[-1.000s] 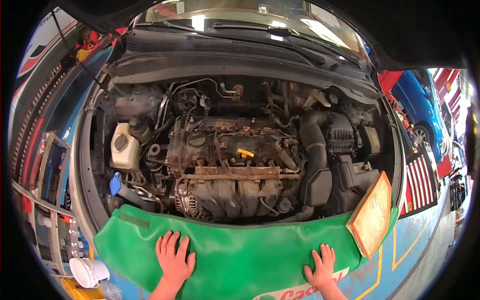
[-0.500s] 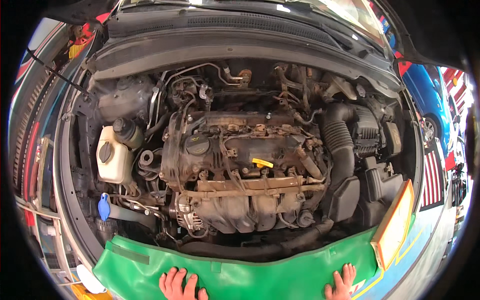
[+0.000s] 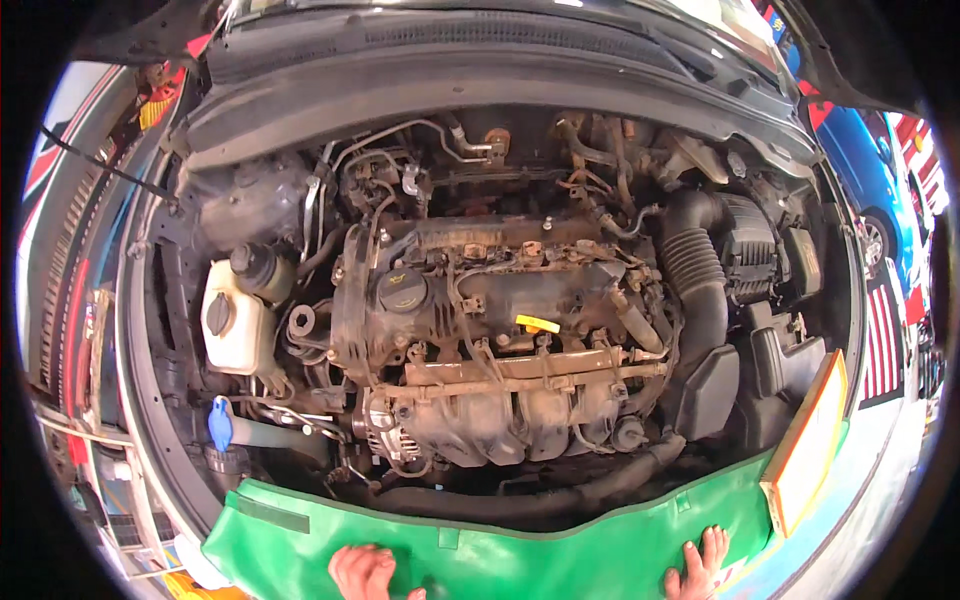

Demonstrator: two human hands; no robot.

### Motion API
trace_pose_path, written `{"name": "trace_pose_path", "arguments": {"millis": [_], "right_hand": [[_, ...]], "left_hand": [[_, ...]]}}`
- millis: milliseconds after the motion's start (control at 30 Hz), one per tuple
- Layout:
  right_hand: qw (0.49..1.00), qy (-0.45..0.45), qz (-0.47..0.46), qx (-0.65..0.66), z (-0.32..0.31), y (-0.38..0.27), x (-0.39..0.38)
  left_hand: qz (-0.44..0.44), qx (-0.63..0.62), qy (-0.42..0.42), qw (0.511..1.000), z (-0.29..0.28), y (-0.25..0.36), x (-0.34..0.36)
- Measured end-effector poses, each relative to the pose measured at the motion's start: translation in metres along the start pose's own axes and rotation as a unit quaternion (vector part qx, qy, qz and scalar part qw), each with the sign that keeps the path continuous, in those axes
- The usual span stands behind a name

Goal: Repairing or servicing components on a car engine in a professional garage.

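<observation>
A green fender cover (image 3: 560, 560) drapes over the car's front edge. On its left half rests my left hand (image 3: 364, 572), fingers curled together, thumb a little apart, nothing visible in them. Farther right, my right hand (image 3: 698, 562) lies on the cover with its fingers stretched out and holds nothing. Beyond both hands is the dusty engine (image 3: 490, 320), with a yellow dipstick handle (image 3: 537, 324) and a black oil filler cap (image 3: 403, 290). To the right of my right hand leans an orange-rimmed flat panel (image 3: 806, 445), which looks like an air filter.
At the left stand a whitish reservoir (image 3: 238, 335) and a blue washer cap (image 3: 221, 425). On the right are a ribbed black intake hose (image 3: 692, 262) and the air filter housing (image 3: 748, 250). A thin prop rod (image 3: 105, 165) rises at far left. A blue car (image 3: 855, 180) stands beyond.
My left hand's fingers have gone from spread on the cover to curled together. My right hand stays stretched out on it. The whole view has shifted slightly.
</observation>
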State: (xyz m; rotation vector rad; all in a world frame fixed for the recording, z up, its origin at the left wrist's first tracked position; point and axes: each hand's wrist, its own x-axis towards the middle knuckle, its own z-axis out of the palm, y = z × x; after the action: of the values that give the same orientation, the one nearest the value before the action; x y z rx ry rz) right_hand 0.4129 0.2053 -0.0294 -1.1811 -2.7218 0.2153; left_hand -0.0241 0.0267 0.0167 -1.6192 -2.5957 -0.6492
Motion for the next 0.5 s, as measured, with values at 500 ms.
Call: {"name": "trace_pose_path", "arguments": {"millis": [500], "right_hand": [[1.000, -0.001, 0.017, 0.009, 0.005, 0.006, -0.005]], "left_hand": [[0.153, 0.053, -0.202, 0.966, 0.112, -0.095, 0.407]]}}
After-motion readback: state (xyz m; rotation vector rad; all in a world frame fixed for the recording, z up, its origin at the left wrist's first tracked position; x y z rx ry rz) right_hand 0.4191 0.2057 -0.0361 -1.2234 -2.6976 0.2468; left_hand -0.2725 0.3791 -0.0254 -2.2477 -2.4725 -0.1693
